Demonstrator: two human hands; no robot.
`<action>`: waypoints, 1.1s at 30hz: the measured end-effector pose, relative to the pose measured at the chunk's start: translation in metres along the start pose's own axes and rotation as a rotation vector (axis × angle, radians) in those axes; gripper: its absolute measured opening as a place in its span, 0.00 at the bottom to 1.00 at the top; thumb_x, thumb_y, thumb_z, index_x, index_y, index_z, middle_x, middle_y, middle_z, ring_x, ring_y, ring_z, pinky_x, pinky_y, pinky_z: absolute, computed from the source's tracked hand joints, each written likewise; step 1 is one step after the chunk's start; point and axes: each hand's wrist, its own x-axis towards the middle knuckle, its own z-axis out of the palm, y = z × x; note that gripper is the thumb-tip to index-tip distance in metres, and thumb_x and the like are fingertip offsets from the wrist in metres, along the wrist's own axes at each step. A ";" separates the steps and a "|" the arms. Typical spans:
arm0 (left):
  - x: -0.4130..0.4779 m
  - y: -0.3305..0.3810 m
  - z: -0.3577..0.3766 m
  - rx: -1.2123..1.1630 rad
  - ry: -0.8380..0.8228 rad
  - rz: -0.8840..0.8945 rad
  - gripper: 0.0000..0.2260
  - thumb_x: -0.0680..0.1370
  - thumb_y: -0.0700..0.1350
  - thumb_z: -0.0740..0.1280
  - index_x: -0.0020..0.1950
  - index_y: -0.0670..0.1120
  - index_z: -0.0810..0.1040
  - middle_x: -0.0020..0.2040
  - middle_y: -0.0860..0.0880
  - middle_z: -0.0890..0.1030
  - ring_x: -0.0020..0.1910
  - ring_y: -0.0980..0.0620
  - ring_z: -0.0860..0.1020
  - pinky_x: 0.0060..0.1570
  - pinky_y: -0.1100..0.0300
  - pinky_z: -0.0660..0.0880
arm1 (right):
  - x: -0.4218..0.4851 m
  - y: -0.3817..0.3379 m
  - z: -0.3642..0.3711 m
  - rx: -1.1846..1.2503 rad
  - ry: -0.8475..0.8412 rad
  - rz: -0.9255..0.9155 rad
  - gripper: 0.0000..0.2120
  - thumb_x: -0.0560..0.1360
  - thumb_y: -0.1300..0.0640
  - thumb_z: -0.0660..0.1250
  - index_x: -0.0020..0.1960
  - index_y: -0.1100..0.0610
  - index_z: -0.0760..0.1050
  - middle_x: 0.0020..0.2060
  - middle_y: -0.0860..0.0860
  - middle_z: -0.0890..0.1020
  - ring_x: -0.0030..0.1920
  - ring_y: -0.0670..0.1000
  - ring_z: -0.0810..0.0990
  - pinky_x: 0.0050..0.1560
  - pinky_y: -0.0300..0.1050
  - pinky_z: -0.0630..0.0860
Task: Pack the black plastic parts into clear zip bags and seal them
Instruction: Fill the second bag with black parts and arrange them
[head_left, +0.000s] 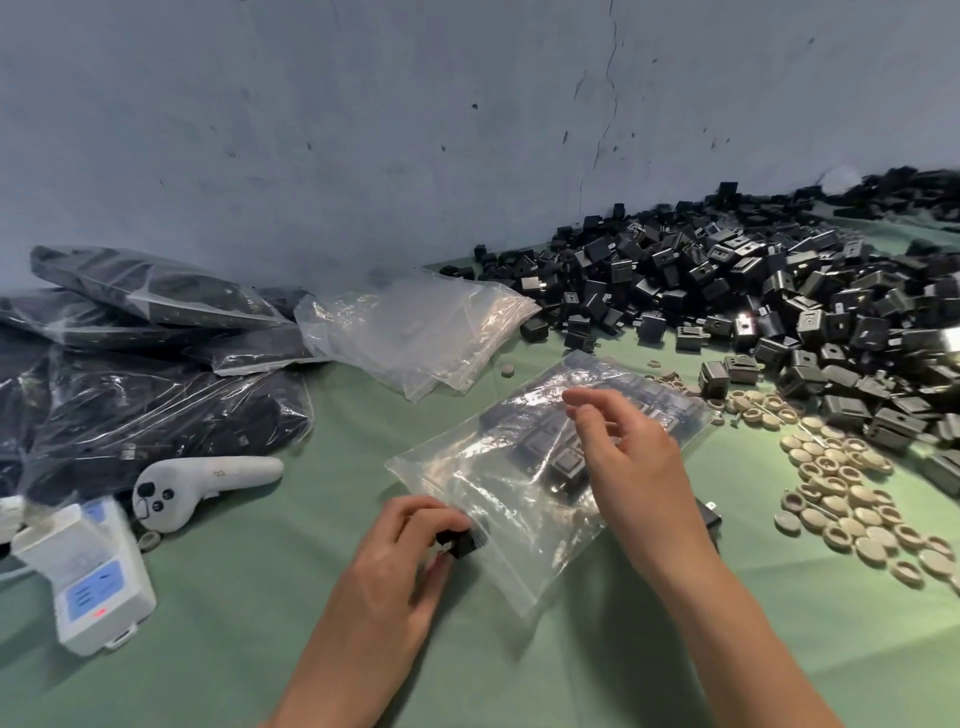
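— What's in the left hand (400, 551)?
— One black part (461, 543), pinched in curled fingers at the near-left edge of the clear zip bag (519, 561). The bag lies flat, its long axis running from that edge away to the right, with parts already inside.
— And the right hand (631, 457)?
— Above the bag, fingers loosely bent, holding nothing.
— Any writing?
— The white box (88, 582) left of the bag has a blue label; unreadable.
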 end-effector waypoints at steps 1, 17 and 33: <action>-0.001 0.003 0.003 -0.009 -0.026 0.008 0.20 0.76 0.35 0.71 0.58 0.59 0.76 0.59 0.61 0.73 0.53 0.61 0.78 0.51 0.63 0.75 | 0.000 0.001 0.001 -0.046 0.007 -0.012 0.11 0.83 0.54 0.60 0.60 0.47 0.80 0.53 0.42 0.83 0.56 0.44 0.79 0.60 0.47 0.75; 0.041 0.002 0.035 0.024 -0.290 0.177 0.20 0.81 0.46 0.64 0.71 0.63 0.71 0.64 0.73 0.68 0.67 0.71 0.65 0.68 0.68 0.62 | 0.005 0.019 -0.024 -0.536 0.076 0.025 0.13 0.82 0.50 0.56 0.62 0.45 0.76 0.61 0.44 0.77 0.65 0.48 0.68 0.66 0.48 0.63; 0.065 -0.002 0.063 -0.062 -0.341 0.096 0.18 0.78 0.69 0.57 0.67 0.71 0.68 0.52 0.67 0.72 0.54 0.64 0.73 0.57 0.64 0.72 | 0.009 0.029 -0.034 -0.551 0.007 0.028 0.13 0.82 0.50 0.56 0.62 0.46 0.76 0.61 0.46 0.76 0.63 0.49 0.69 0.67 0.49 0.65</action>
